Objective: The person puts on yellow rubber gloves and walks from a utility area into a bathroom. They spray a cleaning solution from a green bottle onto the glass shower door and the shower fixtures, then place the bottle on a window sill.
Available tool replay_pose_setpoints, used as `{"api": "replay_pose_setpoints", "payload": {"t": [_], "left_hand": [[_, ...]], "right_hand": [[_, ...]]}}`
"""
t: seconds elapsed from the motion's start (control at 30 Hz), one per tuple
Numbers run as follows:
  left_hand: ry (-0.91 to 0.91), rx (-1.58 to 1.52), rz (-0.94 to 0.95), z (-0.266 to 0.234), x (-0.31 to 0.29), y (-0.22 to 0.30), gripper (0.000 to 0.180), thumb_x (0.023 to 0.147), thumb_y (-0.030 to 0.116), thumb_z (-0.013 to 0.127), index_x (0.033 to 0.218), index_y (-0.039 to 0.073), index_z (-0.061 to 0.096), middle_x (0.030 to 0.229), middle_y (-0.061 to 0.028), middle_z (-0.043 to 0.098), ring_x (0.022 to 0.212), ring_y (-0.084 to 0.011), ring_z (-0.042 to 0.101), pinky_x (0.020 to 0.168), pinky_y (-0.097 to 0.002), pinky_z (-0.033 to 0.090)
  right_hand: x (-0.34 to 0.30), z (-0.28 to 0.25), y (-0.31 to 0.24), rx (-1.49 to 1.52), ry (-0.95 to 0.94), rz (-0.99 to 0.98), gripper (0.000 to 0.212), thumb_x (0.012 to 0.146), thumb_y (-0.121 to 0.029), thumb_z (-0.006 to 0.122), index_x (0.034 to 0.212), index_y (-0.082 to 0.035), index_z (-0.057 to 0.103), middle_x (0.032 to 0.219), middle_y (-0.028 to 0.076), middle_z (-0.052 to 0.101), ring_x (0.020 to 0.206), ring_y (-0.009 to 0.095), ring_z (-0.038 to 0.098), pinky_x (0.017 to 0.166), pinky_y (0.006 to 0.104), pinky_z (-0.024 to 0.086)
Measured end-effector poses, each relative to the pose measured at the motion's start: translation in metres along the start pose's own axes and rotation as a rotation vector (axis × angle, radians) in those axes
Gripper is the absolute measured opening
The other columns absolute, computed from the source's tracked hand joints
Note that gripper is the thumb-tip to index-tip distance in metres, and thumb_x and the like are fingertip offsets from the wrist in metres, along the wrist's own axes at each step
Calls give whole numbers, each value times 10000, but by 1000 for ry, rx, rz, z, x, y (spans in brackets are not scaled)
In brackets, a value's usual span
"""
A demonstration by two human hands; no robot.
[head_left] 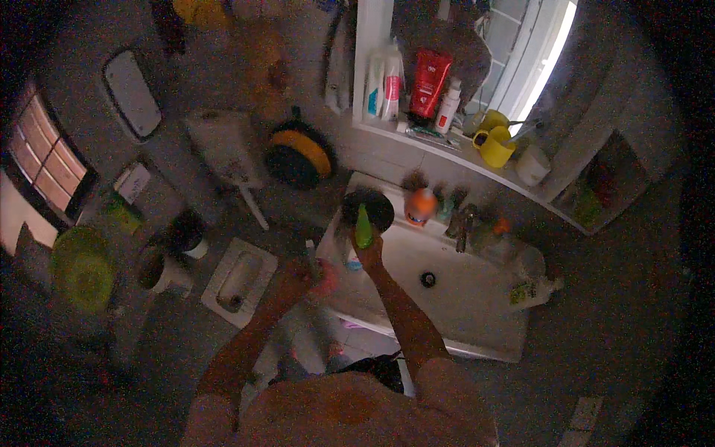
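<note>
Our right hand point(369, 257) wraps its fingers around a green tapered object point(363, 228), narrow end up, above the left end of the pale sink point(477, 298) and near a dark round bowl point(380, 211). Our left hand point(296, 277) is curled beside a pink thing point(325, 277) and a small pale piece point(310, 249); we cannot tell what it grips. On the white shelf point(365, 52) we see a red tube point(430, 86) with pale lettering, a white tube point(392, 82) with a coloured label, and a rounded yellow mug point(497, 147).
</note>
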State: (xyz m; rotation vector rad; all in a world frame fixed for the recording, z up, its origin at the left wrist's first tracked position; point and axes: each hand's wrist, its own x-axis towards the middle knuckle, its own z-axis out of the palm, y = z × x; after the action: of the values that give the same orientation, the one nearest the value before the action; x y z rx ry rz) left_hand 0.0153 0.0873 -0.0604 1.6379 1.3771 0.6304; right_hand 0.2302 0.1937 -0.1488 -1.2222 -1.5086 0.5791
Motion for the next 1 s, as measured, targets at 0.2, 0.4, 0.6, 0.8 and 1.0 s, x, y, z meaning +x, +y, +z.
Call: {"api": "replay_pose_setpoints", "payload": {"t": [0.2,0.4,0.6,0.8,1.0], "left_hand": [[-4,83,-19,43,51,-38,279,805,151,589,1055,35,548,980,-119,592,952,-246,550,792,-366,457],[-34,1,45,88,47,-26,282,796,162,604,1042,37,550,976,-120,590,944,-261,549,790,-375,452],[-76,-114,149,113,26,-12,285,787,173,619,1029,39,551,972,-122,589,935,-277,548,789,-384,447],[-46,-32,136,146,-29,1,289,779,184,634,1016,40,553,967,-123,587,926,-292,547,787,-394,443],[580,136,477,-19,11,49,294,770,195,649,1003,42,555,963,-125,586,917,-307,545,786,-403,438]], "right_hand": [[-12,8,19,187,-165,158,542,724,-156,723,1149,-5,422,1086,137,514,974,266,532,782,352,473],[-34,-52,22,-64,-279,20,703,683,-177,755,1218,-3,331,1129,151,464,1011,274,498,837,359,440],[-37,-78,18,-110,-235,-50,605,716,-144,704,1200,-3,370,1090,146,480,988,277,506,855,379,419],[-125,-159,20,82,-405,86,795,721,-161,721,1339,-65,231,1269,138,389,1158,279,418,928,401,389],[-61,-266,17,-431,-716,289,242,849,-293,528,900,-90,651,905,103,632,850,263,593,746,374,463]]}}
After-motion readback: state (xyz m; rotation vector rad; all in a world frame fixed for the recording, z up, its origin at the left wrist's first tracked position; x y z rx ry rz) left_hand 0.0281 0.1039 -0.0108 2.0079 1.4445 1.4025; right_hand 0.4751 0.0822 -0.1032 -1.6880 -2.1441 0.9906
